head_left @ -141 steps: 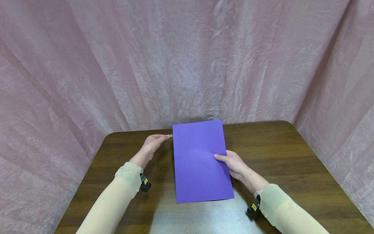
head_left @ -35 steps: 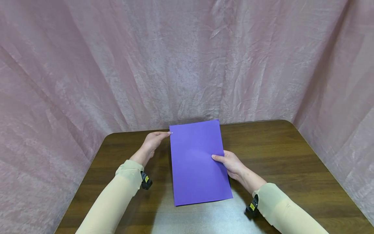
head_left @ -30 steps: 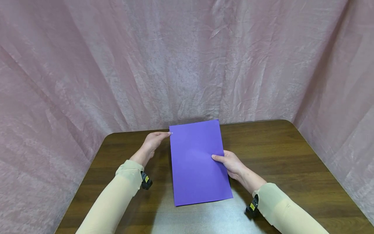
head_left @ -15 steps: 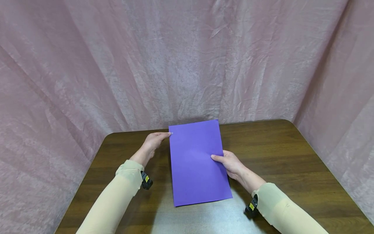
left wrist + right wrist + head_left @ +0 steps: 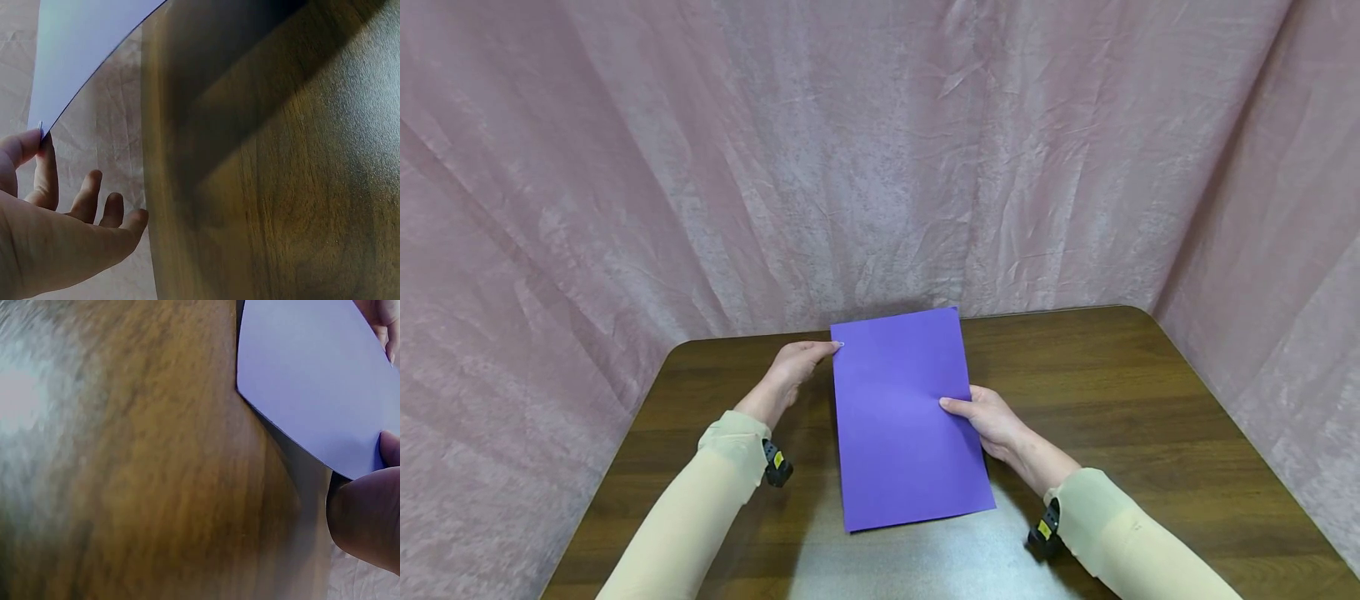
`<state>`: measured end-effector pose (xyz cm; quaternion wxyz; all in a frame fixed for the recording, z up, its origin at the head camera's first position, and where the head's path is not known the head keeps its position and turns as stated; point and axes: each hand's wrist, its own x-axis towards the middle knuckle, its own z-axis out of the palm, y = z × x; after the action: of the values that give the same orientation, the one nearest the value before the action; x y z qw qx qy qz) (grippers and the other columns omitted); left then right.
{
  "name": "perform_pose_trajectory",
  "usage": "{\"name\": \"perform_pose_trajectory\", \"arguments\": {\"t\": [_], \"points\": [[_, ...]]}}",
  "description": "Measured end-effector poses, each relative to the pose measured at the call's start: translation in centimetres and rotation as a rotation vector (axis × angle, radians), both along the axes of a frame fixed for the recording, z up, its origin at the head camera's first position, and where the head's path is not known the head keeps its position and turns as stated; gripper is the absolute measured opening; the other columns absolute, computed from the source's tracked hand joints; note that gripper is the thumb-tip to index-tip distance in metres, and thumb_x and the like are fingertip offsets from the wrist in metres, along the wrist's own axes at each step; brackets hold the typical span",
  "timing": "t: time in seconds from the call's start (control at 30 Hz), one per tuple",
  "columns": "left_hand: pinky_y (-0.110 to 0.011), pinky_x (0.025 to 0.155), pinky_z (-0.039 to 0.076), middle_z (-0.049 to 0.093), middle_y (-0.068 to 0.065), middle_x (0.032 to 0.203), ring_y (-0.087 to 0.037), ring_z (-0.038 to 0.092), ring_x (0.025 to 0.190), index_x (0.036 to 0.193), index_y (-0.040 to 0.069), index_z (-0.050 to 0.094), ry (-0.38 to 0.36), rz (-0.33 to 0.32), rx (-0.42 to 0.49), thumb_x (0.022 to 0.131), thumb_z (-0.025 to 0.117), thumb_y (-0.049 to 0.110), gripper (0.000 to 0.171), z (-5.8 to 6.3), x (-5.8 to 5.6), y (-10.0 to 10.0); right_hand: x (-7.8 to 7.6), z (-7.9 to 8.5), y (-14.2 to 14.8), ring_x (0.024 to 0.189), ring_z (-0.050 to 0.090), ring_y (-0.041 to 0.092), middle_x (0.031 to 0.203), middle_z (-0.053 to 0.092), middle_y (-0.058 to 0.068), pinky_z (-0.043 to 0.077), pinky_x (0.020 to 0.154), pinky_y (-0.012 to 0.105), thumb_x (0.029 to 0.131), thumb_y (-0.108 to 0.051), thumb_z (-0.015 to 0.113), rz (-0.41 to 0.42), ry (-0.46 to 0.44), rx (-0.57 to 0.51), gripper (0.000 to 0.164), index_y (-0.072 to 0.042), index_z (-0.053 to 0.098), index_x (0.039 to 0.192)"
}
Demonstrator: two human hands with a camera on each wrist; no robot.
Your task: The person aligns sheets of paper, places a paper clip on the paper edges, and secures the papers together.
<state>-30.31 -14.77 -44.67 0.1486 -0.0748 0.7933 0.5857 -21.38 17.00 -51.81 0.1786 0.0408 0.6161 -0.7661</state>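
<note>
A sheet of purple paper (image 5: 898,450) is held up over the wooden table, tilted, its far end close to the curtain. My right hand (image 5: 1000,425) grips its right edge, thumb lying on top and the other fingers hidden beneath. At the upper left edge, my left hand (image 5: 788,372) pinches a small silvery paper clip (image 5: 842,344) between thumb and index finger. The left wrist view shows the clip (image 5: 41,127) at the paper's edge, partly covered by the thumb, while the other fingers of that hand stay loosely bent and apart from the sheet.
The brown wooden table (image 5: 1090,375) has rounded far corners. A pink velvety curtain (image 5: 880,167) hangs right behind its far edge and along both sides. A bright glare lies on the table near the front.
Earlier the clip stuck out from the left fingers just beside the paper's edge; now it overlaps the sheet. The paper and right hand have shifted slightly left.
</note>
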Motion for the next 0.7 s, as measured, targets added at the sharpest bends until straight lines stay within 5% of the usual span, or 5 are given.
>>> {"name": "perform_pose_trajectory", "arguments": {"t": [0.3,0.7], "points": [[-0.064,0.119,0.018,0.036,-0.011,0.161,-0.049,0.031,0.145,0.125,0.008,0.070,-0.025,-0.005,-0.023,0.092,0.074,0.045,0.050,0.07,0.12,-0.06,-0.03,-0.27,-0.09,0.078,0.072,0.020,0.089,0.075,0.007,0.059,0.069,0.035,0.101,-0.011,0.064,0.003,0.006,0.014,0.034,0.006,0.058,0.129],[-0.057,0.120,0.021,0.042,-0.009,0.157,-0.041,0.033,0.147,0.119,0.007,0.074,-0.001,0.009,0.011,0.092,0.076,0.041,0.044,-0.12,0.13,0.07,0.00,-0.24,-0.18,0.077,0.072,0.020,0.087,0.075,0.006,0.059,0.069,0.035,0.100,-0.011,0.065,-0.004,0.006,0.013,0.026,0.002,0.061,0.122]]}}
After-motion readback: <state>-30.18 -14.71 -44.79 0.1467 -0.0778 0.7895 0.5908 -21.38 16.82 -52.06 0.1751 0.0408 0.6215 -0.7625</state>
